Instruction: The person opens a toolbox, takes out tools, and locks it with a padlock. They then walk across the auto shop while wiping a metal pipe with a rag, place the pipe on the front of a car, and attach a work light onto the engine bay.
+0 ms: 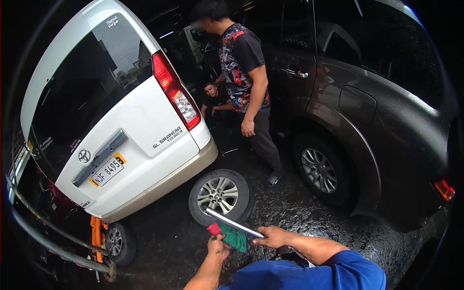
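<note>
My right hand (271, 237) is wrapped round one end of a shiny metal bar (234, 223), which slants up to the left in front of me. My left hand (218, 246) grips a green and red cloth (232, 237) just below the bar; part of the cloth lies behind or against the bar. Beyond the bar, a loose wheel (220, 195) with a silver rim lies on the wet dark ground. The bar's far end overlaps the lower edge of that wheel in view.
A white van (145, 121) stands at the left, with an orange jack or stand (98, 237) near its wheel. A dark car (348, 111) is at the right. Between them one person (244, 72) stands and another (215, 99) is low down. Metal rails (53, 246) cross the lower left.
</note>
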`<state>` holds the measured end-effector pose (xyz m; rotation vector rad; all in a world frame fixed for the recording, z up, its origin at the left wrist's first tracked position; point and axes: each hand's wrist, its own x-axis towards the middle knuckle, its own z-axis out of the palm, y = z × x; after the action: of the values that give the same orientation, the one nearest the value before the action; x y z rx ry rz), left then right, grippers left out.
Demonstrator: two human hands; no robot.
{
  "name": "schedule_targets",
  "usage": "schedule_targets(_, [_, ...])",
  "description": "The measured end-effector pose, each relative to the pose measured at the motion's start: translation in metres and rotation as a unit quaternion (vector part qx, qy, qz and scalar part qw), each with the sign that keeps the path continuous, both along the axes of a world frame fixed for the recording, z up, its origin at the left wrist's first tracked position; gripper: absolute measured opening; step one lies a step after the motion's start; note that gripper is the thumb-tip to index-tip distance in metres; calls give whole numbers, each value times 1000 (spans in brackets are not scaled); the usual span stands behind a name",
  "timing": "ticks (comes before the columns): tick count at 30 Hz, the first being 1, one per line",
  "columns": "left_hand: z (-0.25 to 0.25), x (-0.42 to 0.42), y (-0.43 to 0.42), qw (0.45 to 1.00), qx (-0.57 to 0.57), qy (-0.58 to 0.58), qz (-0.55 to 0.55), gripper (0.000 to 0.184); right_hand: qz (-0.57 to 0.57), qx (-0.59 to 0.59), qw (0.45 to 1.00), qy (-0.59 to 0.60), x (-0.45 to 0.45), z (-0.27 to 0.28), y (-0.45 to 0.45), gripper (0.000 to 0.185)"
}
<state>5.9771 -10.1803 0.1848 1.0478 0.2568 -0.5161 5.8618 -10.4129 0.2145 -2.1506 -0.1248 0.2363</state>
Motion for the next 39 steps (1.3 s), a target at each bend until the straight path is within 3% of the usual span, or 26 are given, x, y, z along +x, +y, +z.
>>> schedule_targets(3, [4, 4, -17, 999, 14, 29, -15, 29, 15, -18, 1000, -8, 30, -1, -15, 43])
schedule_targets(6, [18, 8, -39, 996, -48, 45, -60, 39, 34, 4, 999, -12, 54, -5, -22, 41])
schedule_targets(8, [25, 13, -48, 977, -170, 24, -129, 53, 35, 11, 999, -31, 66, -14, -19, 41])
schedule_targets(12, [36, 24, -58, 967, -223, 24, -124, 61, 27, 56, 998, -23, 82, -12, -23, 42])
schedule_targets(14, [62, 24, -61, 938, -324, 24, -121, 65, 23, 78, 997, -18, 88, -6, -27, 41])
schedule_targets(16, [59, 32, -60, 945, -301, -11, -127, 66, 17, 98, 995, -12, 97, -5, -30, 40])
schedule_targets(21, [72, 58, -60, 916, -387, 28, -105, 63, 2, 90, 995, -32, 126, -8, -23, 37])
schedule_targets(25, [41, 87, -49, 931, -347, 8, -111, 51, -1, 58, 997, -52, 149, -8, -6, 38])
schedule_targets(27, [15, 103, -46, 967, -216, -122, -62, 38, -1, 35, 998, -55, 157, -2, 3, 40])
schedule_targets(30, [47, 114, -66, 969, -193, -153, -29, 35, -8, -10, 999, -37, 173, 16, 13, 45])
schedule_targets(32, [47, 123, -72, 973, -186, -135, -23, 36, 13, -93, 996, 5, 180, 24, 14, 46])
schedule_targets(34, [51, 135, -79, 979, -161, -72, -104, 34, 13, -96, 995, 2, 184, 12, 5, 46])
schedule_targets(39, [24, 170, -107, 984, -156, -29, -86, 29, 33, -99, 994, -11, 185, 27, -23, 44])
